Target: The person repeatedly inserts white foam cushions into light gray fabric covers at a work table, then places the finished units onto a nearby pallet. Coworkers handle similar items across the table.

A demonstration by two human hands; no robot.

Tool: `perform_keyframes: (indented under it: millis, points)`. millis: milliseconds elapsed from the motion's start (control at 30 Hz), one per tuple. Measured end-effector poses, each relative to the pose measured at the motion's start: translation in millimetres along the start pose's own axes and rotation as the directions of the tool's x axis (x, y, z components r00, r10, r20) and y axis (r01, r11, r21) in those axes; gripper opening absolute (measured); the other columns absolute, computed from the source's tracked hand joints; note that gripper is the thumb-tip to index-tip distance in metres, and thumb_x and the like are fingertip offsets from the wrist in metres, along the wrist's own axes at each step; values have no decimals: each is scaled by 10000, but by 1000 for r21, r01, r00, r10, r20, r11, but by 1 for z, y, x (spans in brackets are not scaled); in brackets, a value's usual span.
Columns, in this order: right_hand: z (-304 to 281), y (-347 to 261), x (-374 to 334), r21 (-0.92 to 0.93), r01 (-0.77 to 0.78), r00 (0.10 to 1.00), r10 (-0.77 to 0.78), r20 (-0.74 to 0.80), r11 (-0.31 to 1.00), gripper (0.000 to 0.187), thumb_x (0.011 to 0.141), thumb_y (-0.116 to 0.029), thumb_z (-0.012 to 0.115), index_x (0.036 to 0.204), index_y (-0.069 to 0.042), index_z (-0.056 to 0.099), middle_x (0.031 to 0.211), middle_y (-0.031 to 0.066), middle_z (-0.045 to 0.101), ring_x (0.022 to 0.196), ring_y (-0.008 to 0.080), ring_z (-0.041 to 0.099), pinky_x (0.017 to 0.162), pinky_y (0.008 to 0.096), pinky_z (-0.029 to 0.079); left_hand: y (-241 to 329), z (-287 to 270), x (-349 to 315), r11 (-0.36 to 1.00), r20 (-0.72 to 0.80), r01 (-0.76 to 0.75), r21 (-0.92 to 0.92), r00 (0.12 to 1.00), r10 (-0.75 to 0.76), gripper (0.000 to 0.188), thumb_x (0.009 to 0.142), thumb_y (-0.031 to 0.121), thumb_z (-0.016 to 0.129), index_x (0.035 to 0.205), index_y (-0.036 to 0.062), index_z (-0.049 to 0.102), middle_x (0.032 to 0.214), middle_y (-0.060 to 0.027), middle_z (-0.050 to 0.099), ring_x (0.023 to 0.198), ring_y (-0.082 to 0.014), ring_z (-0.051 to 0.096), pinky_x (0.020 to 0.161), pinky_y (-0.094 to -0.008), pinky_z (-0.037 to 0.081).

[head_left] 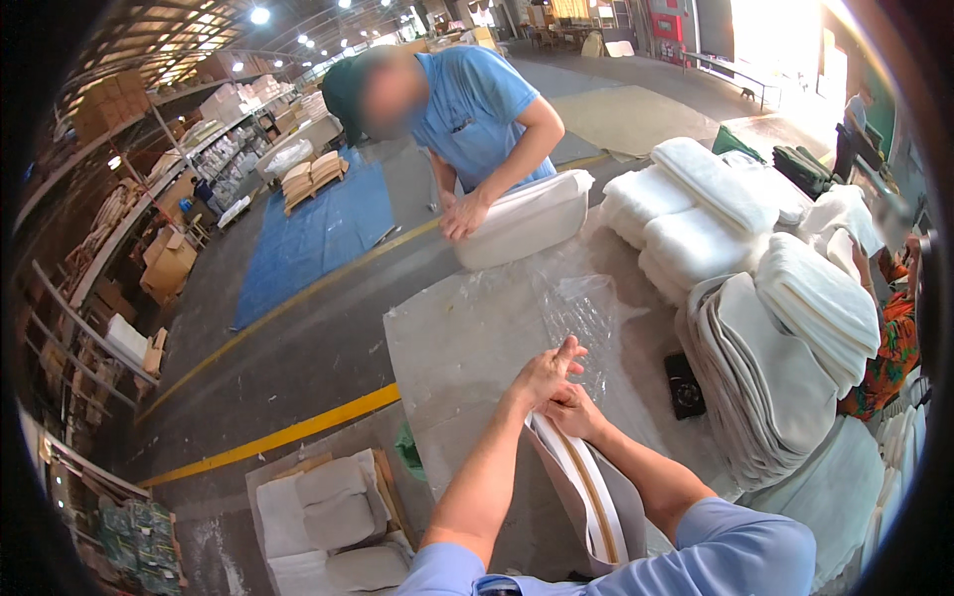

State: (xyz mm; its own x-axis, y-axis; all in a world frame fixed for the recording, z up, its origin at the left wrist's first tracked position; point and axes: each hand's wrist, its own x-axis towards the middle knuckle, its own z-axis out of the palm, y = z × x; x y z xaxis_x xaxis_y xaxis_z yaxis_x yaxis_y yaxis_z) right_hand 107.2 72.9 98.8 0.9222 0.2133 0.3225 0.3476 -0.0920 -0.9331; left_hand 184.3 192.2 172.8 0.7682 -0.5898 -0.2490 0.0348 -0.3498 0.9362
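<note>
Close to my body stands a long grey-and-white padded cover (584,487) with a brown zipper running down its narrow side. My left hand (545,373) is at the cover's far end, fingers curled and partly hidden, thumb pointing up. Just below it, my right hand (576,411) is closed on the same end, by the top of the zipper. The two hands touch or nearly touch. Beneath them is a worktable (447,338) covered with pale sheeting, and clear plastic film (586,318) lies crumpled beyond my hands.
Across the table, a person in a blue shirt (477,99) handles a white padded piece (527,221). To the right are white padded stacks (696,214), a grey cover pile (760,377) and a black device (684,385). A lower-left pallet holds padded pieces (333,507).
</note>
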Motion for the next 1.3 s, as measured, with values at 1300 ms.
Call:
perform_keyframes:
  millis: [1300]
  points:
    - [-17, -45, -20, -56, -62, 995, 66, 78, 996, 135, 958, -42, 660, 1006, 4, 776, 1189, 89, 768, 1163, 272, 666, 1053, 389, 485, -108, 55, -38, 631, -445, -450, -632, 877, 181, 501, 1129, 502, 488, 1403, 86, 545, 1148, -32, 603, 1047, -129, 563, 944, -298, 489]
